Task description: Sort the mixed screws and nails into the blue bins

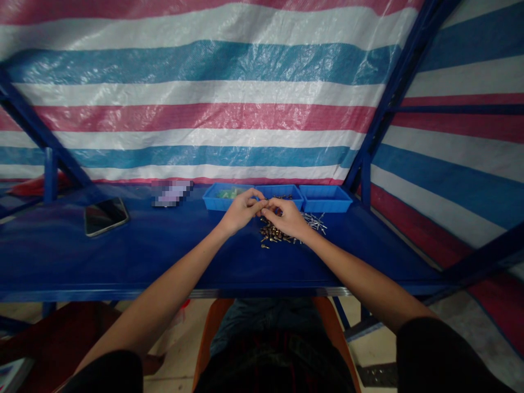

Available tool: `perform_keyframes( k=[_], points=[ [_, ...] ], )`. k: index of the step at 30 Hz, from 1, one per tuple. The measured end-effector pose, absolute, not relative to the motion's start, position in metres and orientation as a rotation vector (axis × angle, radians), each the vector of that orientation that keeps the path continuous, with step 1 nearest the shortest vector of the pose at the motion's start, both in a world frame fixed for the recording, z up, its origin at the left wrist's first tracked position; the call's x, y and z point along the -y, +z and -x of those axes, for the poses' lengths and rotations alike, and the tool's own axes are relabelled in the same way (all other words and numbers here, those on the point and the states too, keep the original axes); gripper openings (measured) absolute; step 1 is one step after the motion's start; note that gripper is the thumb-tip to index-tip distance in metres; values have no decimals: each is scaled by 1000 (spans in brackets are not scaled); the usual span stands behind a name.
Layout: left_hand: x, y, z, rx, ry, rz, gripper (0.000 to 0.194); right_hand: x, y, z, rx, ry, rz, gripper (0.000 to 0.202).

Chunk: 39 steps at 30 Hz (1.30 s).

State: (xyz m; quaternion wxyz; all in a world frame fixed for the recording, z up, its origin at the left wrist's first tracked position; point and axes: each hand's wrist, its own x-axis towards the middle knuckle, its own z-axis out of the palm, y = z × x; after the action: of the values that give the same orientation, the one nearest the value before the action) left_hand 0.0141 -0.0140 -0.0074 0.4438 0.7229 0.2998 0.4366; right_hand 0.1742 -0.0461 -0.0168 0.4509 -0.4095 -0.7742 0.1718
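Note:
My left hand (242, 212) and my right hand (285, 217) meet fingertip to fingertip above the blue table. Both are pinched closed around something too small to make out. Under and beside my right hand lies a heap of small brass-coloured pieces (275, 233), with one loose piece (265, 246) in front of it. Silvery thin pieces (316, 221) spread to the right of that heap. Behind my hands stand three blue trays: the left tray (213, 203) holds greenish-white items, the middle tray (298, 203) holds small dark pieces, and the right tray (326, 206) shows a bare inside.
A phone (106, 216) lies on the left of the blue table (164, 262). A blurred pale purple item (172, 193) is near the back edge. Striped sheeting (213, 114) hangs behind, between blue frame posts (362, 158). Below is an orange seat (208, 338).

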Motion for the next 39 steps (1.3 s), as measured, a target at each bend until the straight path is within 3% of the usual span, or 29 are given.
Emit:
perform_keyframes(
  k=[9,13,18,23,31,39],
  points=[
    [12,-10,-13,-827,1042,-1883,21,43,-15,-176,1920,385,1088,28],
    [12,-9,-11,-876,1057,-1945,25,39,-3,-192,1774,113,1129,22],
    [18,-11,-12,-978,864,-2316,21,30,8,-225,1691,-166,1441,30],
    [24,-14,-13,-885,564,-2555,24,23,9,-258,1892,3,1737,34],
    [21,-16,-11,-837,521,-2574,22,27,6,-276,2265,317,1888,10],
    [21,-16,-11,-828,495,-2580,21,33,10,-263,2387,257,2121,19]
  ],
)
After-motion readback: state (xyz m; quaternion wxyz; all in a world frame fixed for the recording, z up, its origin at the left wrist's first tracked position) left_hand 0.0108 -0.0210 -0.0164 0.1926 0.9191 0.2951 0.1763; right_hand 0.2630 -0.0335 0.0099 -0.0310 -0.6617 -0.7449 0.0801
